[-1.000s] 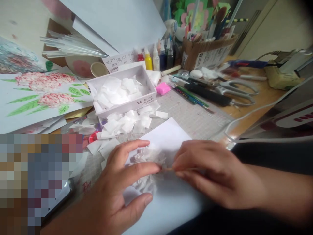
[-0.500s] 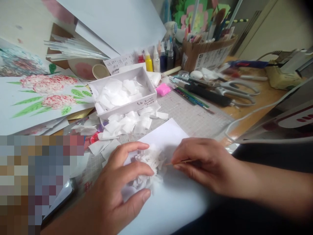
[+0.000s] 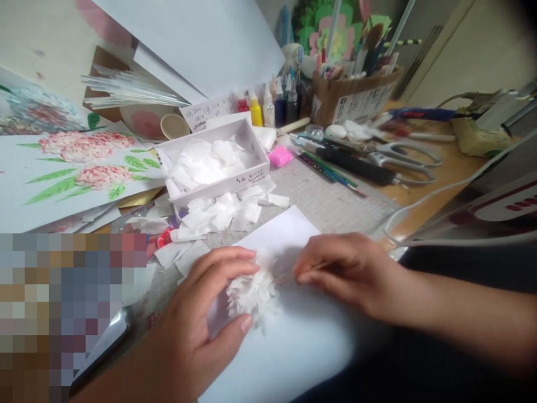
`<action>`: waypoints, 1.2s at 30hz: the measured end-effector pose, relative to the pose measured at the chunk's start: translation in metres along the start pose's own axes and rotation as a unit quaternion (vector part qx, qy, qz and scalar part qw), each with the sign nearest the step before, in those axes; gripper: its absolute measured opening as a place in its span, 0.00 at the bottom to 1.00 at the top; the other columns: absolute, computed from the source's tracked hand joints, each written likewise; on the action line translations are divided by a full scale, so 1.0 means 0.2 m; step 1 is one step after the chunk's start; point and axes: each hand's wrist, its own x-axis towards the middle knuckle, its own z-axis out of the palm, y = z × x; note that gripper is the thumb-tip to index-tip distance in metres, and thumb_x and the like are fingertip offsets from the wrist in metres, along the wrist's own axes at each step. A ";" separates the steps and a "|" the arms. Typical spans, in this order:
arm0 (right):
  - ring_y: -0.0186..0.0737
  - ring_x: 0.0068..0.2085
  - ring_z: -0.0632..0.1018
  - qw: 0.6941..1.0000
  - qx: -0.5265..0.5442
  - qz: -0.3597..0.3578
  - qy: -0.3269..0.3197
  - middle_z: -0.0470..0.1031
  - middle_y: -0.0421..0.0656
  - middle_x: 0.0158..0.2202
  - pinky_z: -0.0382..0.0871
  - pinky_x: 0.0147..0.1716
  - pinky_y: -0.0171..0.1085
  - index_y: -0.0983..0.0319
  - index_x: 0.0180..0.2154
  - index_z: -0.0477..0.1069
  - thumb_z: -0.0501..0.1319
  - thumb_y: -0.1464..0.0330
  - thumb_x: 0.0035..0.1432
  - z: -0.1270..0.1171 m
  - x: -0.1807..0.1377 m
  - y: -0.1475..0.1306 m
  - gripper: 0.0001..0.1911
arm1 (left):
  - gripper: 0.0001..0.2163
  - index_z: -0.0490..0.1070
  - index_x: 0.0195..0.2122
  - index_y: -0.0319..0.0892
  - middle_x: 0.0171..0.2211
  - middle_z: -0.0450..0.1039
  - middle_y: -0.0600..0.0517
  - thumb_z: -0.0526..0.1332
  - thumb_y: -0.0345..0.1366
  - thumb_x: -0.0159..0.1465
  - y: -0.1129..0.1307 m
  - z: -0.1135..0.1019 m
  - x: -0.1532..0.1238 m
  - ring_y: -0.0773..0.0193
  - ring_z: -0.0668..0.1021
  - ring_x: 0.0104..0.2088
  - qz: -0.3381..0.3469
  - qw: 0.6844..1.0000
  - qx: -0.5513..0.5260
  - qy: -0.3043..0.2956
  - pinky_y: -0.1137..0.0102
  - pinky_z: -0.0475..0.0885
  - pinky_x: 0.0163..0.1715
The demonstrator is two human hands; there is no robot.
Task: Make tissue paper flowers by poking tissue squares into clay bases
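Note:
A ruffled white tissue-paper flower point(image 3: 254, 294) lies on a white sheet of paper point(image 3: 281, 358) in front of me. My left hand point(image 3: 210, 302) curves around its left side, thumb and fingers apart, with fingertips at its edge. My right hand point(image 3: 348, 277) pinches a thin wooden stick point(image 3: 316, 270), whose tip reaches the flower's right side. Small white tissue squares point(image 3: 226, 211) lie loose beyond the sheet. More tissue pieces point(image 3: 205, 162) fill a white paper box point(image 3: 218, 184) behind them.
A pink clay lump point(image 3: 281, 156) sits beside the box. Brushes, a black-handled tool point(image 3: 356, 163) and scissors point(image 3: 406, 159) lie to the right. Paint bottles point(image 3: 255, 109) and a cardboard box of brushes point(image 3: 352, 98) stand behind. A flower painting point(image 3: 92, 162) lies left; a white cable point(image 3: 390, 226) runs right.
My left index finger has lifted off the flower's middle and drawn back alongside the other fingers, showing more of the petals. My right hand and the stick have shifted only slightly.

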 end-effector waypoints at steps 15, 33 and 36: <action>0.37 0.31 0.75 0.985 0.040 0.168 0.007 0.72 0.43 0.30 0.68 0.31 0.35 0.63 0.27 0.72 0.61 0.69 0.50 -0.01 0.12 0.02 0.04 | 0.23 0.57 0.51 0.54 0.53 0.61 0.53 0.53 0.28 0.54 -0.01 0.04 -0.01 0.57 0.66 0.55 -0.061 0.997 0.015 0.050 0.61 0.65 0.54; 0.31 0.24 0.71 0.963 0.127 0.237 -0.009 0.73 0.39 0.23 0.61 0.22 0.30 0.63 0.26 0.70 0.63 0.70 0.50 -0.10 0.27 0.04 0.04 | 0.21 0.59 0.47 0.52 0.48 0.67 0.53 0.57 0.32 0.52 -0.03 0.05 -0.01 0.57 0.73 0.47 -0.068 0.992 0.015 0.101 0.68 0.72 0.43; 0.34 0.26 0.74 0.960 0.121 0.242 -0.070 0.77 0.40 0.26 0.62 0.23 0.30 0.62 0.27 0.70 0.61 0.70 0.51 -0.08 0.31 0.02 0.03 | 0.14 0.62 0.44 0.51 0.44 0.71 0.54 0.55 0.33 0.56 -0.05 0.03 -0.01 0.60 0.76 0.43 -0.090 0.990 -0.003 0.110 0.72 0.74 0.37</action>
